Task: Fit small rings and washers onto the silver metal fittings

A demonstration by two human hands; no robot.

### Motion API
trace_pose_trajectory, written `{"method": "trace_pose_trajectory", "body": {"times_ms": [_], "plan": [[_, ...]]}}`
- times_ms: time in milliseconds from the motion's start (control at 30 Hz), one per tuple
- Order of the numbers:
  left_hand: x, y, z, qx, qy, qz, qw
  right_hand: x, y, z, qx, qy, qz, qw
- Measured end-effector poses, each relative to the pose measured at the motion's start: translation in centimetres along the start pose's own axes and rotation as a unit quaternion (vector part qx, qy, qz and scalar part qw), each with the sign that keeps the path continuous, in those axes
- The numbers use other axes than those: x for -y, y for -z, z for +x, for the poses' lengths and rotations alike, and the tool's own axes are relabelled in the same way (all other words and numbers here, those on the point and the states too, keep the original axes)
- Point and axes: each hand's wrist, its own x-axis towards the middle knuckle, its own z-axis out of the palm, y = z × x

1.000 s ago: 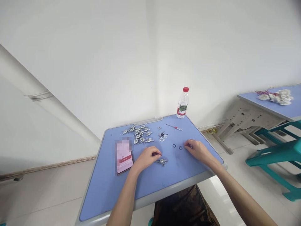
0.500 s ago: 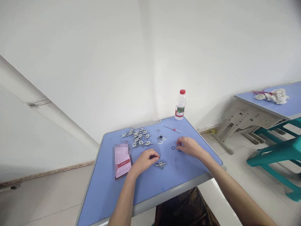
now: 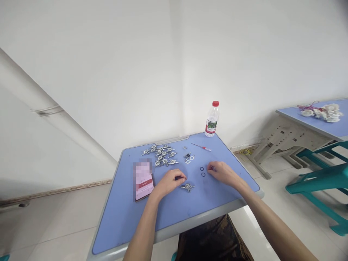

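On the blue table [image 3: 168, 210], my left hand [image 3: 171, 182] rests with its fingers curled together beside a small metal part [image 3: 188, 187]; whether it holds anything is hidden. My right hand [image 3: 219, 171] has its fingertips pinched just right of two black rings [image 3: 203, 174]; what they hold, if anything, is too small to make out. Farther back lie a few loose metal pieces [image 3: 189, 158] and a red-handled screwdriver [image 3: 202, 146]. Several similar metal parts [image 3: 161, 155] form a group at the back left.
A phone [image 3: 144, 185] with a lit screen lies left of my left hand. A red-capped bottle [image 3: 211, 121] stands at the back right corner. At the right are another table [image 3: 293, 115] and a green stool [image 3: 320, 181].
My right hand has drawn slightly right, off the second black ring, so both rings now show fully. My left hand has stayed beside the metal part. The view has shifted a little.
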Motion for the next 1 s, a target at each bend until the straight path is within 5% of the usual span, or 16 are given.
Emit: {"method": "trace_pose_trajectory", "body": {"times_ms": [400, 700, 1000], "plan": [[-0.2, 0.2, 0.0, 0.020, 0.016, -0.014, 1.000, 1.5, -1.5, 0.4, 0.010, 0.004, 0.031, 0.999], [-0.4, 0.1, -0.1, 0.020, 0.005, -0.005, 1.000, 4.9, -0.8, -2.7, 0.047, 0.058, 0.155, 0.985], [-0.4, 0.1, -0.1, 0.021, 0.000, 0.006, 1.000, 6.7, -1.7, -2.5, 0.063, 0.081, 0.114, 0.988]]}}
